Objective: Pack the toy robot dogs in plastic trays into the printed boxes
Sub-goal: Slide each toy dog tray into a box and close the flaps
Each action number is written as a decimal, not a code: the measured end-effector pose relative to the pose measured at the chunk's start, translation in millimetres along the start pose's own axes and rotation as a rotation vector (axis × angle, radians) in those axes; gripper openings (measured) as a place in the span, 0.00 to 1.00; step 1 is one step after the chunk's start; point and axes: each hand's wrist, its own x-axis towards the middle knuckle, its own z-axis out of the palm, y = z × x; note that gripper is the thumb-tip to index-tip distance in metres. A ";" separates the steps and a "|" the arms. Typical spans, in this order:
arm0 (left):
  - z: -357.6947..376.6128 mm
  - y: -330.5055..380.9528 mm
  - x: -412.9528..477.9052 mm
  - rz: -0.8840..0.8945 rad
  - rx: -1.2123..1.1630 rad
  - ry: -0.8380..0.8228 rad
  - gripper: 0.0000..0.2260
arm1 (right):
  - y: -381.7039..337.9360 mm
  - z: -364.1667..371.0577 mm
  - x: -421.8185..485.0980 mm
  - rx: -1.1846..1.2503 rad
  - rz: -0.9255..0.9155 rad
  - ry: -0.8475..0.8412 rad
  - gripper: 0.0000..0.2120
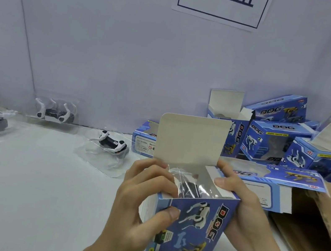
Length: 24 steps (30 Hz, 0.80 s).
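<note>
Bright, even, bluish light; soft wide-angle blur.

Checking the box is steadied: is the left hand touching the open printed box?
Touching. In the head view the left hand presses its thumb on the printed box front, fingers curled over its open top.

Upright open blue box [190, 229], trayed dog [190, 187] inside

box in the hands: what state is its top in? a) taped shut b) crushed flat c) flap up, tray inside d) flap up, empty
c: on the box the lid flap stands upright, and a clear tray with something dark in it shows in the opening.
</note>
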 end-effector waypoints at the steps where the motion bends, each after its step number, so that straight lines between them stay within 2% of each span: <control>1: 0.0 -0.3 0.2 -0.005 -0.002 -0.001 0.06 | -0.6 -0.2 0.2 -0.022 -0.024 -0.004 0.25; 7: -4.0 -4.0 0.2 -0.037 -0.010 -0.019 0.08 | -2.5 4.4 -2.0 -0.005 -0.182 -0.048 0.27; 13: -5.1 -2.2 0.3 -0.040 0.002 0.007 0.09 | -1.8 6.0 -5.1 -0.052 -0.274 -0.059 0.02; 16: -7.8 -2.1 0.7 -0.076 -0.075 0.009 0.11 | -4.7 0.7 -9.6 -0.029 -0.223 -0.106 0.12; 18: -8.9 -1.3 0.4 -0.039 -0.085 0.005 0.10 | -5.6 0.4 -10.7 -0.064 -0.241 -0.127 0.20; 19: -9.0 -0.6 0.4 -0.014 -0.065 0.007 0.10 | -4.0 1.3 -10.0 -0.099 -0.253 -0.115 0.19; 22: -11.2 0.2 -0.5 0.118 0.119 0.018 0.11 | -0.4 4.2 -7.7 -0.233 -0.287 -0.105 0.08; 24: -13.4 -1.5 -1.2 0.255 0.298 0.029 0.12 | -2.9 2.0 -9.0 -0.366 -0.358 -0.139 0.08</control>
